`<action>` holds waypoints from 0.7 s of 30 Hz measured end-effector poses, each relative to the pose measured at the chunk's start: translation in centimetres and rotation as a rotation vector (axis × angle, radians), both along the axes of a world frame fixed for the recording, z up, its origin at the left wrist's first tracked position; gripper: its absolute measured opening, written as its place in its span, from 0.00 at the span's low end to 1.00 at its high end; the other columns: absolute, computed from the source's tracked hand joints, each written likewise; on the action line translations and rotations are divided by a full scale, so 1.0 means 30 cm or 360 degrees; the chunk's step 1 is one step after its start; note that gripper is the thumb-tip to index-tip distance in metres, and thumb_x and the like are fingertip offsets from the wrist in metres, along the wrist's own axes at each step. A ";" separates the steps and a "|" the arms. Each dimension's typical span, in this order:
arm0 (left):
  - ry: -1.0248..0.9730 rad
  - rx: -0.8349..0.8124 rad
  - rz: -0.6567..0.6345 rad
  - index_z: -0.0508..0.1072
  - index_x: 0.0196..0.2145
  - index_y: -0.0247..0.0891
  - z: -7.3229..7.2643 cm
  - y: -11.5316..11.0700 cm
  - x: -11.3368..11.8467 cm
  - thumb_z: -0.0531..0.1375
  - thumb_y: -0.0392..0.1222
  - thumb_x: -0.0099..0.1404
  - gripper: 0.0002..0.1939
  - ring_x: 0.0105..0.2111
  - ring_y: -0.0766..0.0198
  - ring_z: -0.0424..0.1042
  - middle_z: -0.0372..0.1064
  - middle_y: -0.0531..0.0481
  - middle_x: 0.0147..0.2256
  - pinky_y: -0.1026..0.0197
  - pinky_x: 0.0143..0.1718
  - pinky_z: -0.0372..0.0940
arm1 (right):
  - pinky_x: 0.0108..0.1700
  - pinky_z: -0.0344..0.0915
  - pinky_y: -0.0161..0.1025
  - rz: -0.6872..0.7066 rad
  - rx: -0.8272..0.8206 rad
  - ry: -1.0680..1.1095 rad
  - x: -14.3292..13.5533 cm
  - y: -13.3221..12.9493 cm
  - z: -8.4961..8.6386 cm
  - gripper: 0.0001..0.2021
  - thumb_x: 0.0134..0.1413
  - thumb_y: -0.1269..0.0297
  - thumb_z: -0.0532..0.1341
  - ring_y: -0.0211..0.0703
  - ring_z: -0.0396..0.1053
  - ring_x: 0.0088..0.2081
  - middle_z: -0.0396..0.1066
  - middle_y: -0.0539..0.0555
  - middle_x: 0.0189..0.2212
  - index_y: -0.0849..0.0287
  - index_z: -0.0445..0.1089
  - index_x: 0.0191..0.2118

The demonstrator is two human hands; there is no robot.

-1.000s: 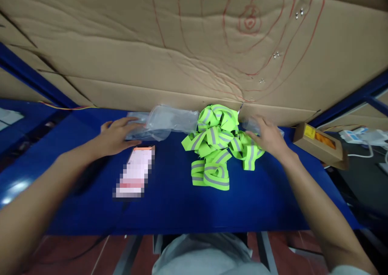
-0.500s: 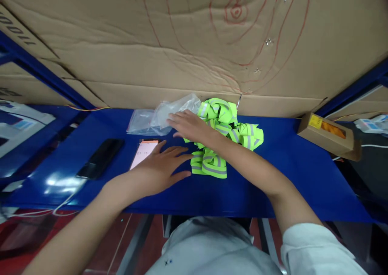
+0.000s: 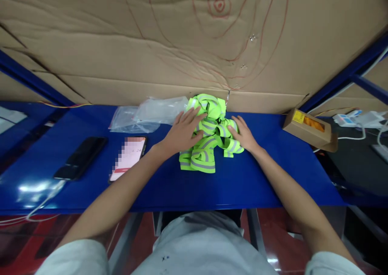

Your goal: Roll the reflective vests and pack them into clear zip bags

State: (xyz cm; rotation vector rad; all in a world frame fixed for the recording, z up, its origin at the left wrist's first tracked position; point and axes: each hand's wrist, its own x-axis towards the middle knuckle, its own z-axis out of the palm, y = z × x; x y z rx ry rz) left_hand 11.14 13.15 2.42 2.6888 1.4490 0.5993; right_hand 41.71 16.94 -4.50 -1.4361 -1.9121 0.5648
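A loose heap of neon yellow-green reflective straps [image 3: 203, 158] with grey stripes lies on the blue table [image 3: 236, 186]. My left hand [image 3: 183, 133] rests against the heap's left side, fingers spread. On the right side, my right hand [image 3: 245, 135] touches the straps with its fingers apart. Neither hand grips anything that I can see. Clear plastic bags [image 3: 160, 111] lie flat just behind and left of my left hand. Parts of the straps are hidden under my fingers.
A phone with a lit screen [image 3: 130, 152] and a dark phone on a white cable [image 3: 81, 158] lie to the left. At the right stands a cardboard box with a window [image 3: 309, 129]. A tall cardboard wall [image 3: 136, 61] borders the back edge.
My right hand has moved from the plastic bags to the right side of the straps. My left hand has moved from beside the phone onto the straps' left side. The view has shifted slightly.
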 end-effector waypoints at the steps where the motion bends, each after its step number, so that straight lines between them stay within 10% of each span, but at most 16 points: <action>1: 0.0022 -0.0026 0.0015 0.60 0.69 0.40 -0.010 0.001 0.000 0.54 0.44 0.73 0.29 0.73 0.44 0.53 0.53 0.39 0.72 0.34 0.73 0.45 | 0.74 0.49 0.60 0.0068 -0.0006 0.0030 -0.038 0.003 -0.008 0.46 0.61 0.27 0.52 0.62 0.51 0.74 0.54 0.68 0.72 0.62 0.64 0.69; 10: -0.0164 0.0071 0.0102 0.66 0.64 0.37 -0.136 -0.052 -0.062 0.53 0.42 0.73 0.24 0.68 0.43 0.60 0.55 0.38 0.71 0.41 0.66 0.59 | 0.53 0.70 0.43 0.0237 -0.0040 0.0234 -0.122 0.145 0.019 0.26 0.68 0.41 0.53 0.48 0.78 0.46 0.81 0.57 0.43 0.58 0.79 0.41; 14: -0.0212 0.0101 0.0071 0.67 0.63 0.38 -0.145 -0.057 -0.053 0.53 0.40 0.73 0.22 0.68 0.45 0.60 0.57 0.38 0.69 0.42 0.67 0.59 | 0.32 0.63 0.36 0.0204 -0.0117 0.0180 -0.147 0.254 0.028 0.25 0.63 0.47 0.57 0.42 0.72 0.28 0.75 0.54 0.22 0.58 0.70 0.21; 21: -0.0245 0.0100 0.0012 0.68 0.61 0.38 -0.146 -0.061 -0.066 0.52 0.40 0.74 0.21 0.67 0.44 0.61 0.58 0.38 0.69 0.40 0.66 0.59 | 0.31 0.54 0.36 0.0222 -0.0150 0.0062 -0.193 0.306 0.044 0.18 0.57 0.57 0.57 0.37 0.61 0.23 0.69 0.50 0.18 0.59 0.68 0.19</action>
